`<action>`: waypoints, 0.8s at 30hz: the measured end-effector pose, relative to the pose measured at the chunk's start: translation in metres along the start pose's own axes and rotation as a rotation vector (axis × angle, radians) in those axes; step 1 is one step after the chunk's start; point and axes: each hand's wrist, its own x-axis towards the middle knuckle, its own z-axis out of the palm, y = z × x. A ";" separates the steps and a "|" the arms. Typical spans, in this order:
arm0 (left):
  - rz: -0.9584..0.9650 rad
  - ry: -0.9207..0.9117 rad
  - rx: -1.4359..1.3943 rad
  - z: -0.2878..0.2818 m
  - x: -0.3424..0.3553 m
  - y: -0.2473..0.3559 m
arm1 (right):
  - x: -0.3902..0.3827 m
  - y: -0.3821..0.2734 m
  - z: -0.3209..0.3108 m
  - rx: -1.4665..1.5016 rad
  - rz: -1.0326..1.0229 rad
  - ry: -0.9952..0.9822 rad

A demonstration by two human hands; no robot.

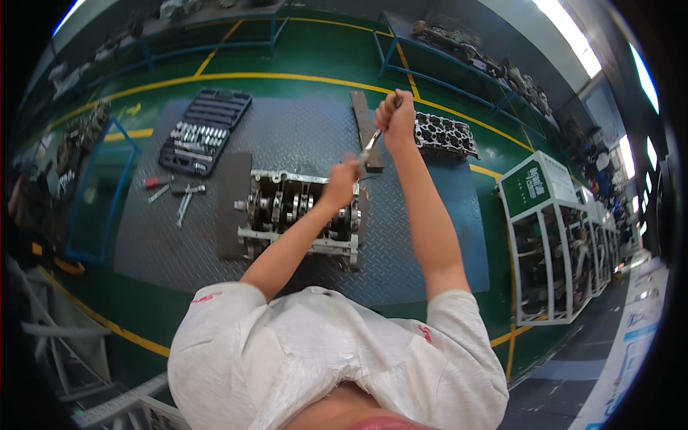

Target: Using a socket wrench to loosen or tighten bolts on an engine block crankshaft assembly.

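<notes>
The right hand is closed into a fist around the upper end of a long-handled wrench, whose dark end pokes out above the thumb side. The wrench's bright metal shank slants down toward the left hand, which is curled at its lower end. That hand is blurred, so I cannot tell whether its fingers grip the tool or merely rest against it; the wrench's lower tip is hidden there too.

Below the left hand, partly covered by the left forearm, an engine block lies at the near middle of the workbench, open side up. Its pale, dull silver rails run along both long edges, with a dark cavity between them. Inside, a crankshaft stretches from end to end, its rounded journals shiny against the darker webs. A dark board reaches out beyond the block's left end.

Farther left lie a red-handled tool and some loose metal tools, with an open dark-blue socket case beyond them. Just beyond the right wrist is a cylinder head, its metal face pierced with many openings; a brown strip lies left of the right hand.
</notes>
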 end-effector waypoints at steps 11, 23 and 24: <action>-0.099 -0.105 0.131 0.015 -0.003 -0.041 | -0.008 0.011 -0.002 -0.018 0.032 -0.085; -0.325 0.057 -0.310 -0.008 -0.029 0.002 | -0.025 0.015 0.023 -0.007 -0.006 -0.173; -0.238 0.291 -0.339 -0.024 -0.020 -0.009 | -0.027 0.006 0.015 0.078 0.043 -0.229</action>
